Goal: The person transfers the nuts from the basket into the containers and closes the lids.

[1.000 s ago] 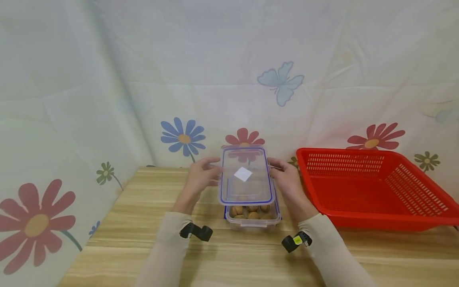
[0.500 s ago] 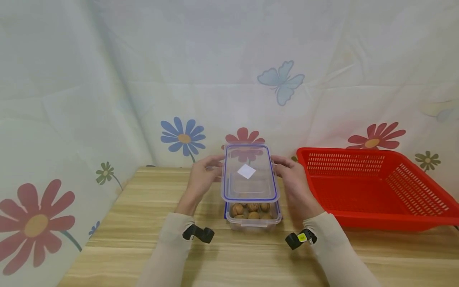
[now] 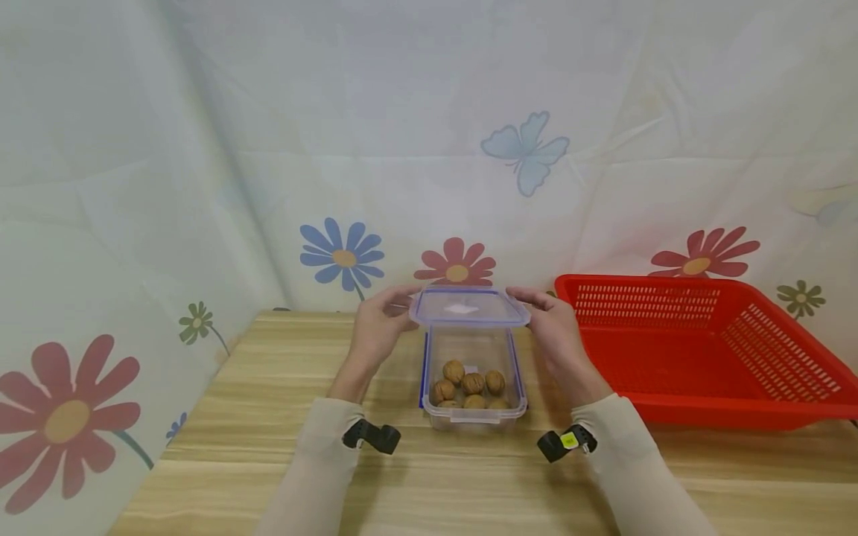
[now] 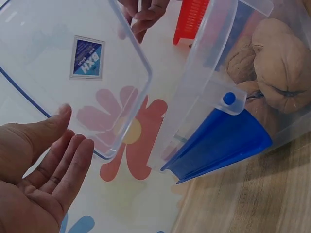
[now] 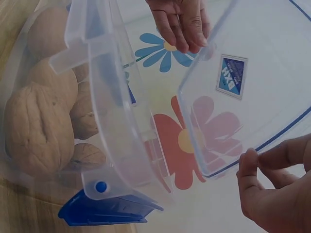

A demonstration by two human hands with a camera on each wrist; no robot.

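Note:
Above the far end of a clear plastic food box (image 3: 469,345) hangs its clear lid (image 3: 496,307), with a blue seal line and a small sticker (image 4: 87,57). My left hand (image 3: 379,327) pinches the lid's left edge between thumb and fingers. On the opposite edge my right hand (image 3: 553,327) pinches it the same way; its thumb and fingertips (image 5: 249,162) meet at the rim. Several walnuts (image 3: 473,383) lie in the near half of the box. A blue side latch (image 4: 218,141) hangs folded out, and another blue latch (image 5: 107,208) does so on the other side.
A red plastic basket (image 3: 670,365) with slotted walls stands to the right of the box on the wooden table (image 3: 268,417). Behind the table hangs a white cloth (image 3: 402,149) printed with flowers and a butterfly.
The lid went from slanting over the box, facing me, to lying flatter over its far end. More walnuts and the inside of the box show now. Both hands kept hold and shifted slightly right.

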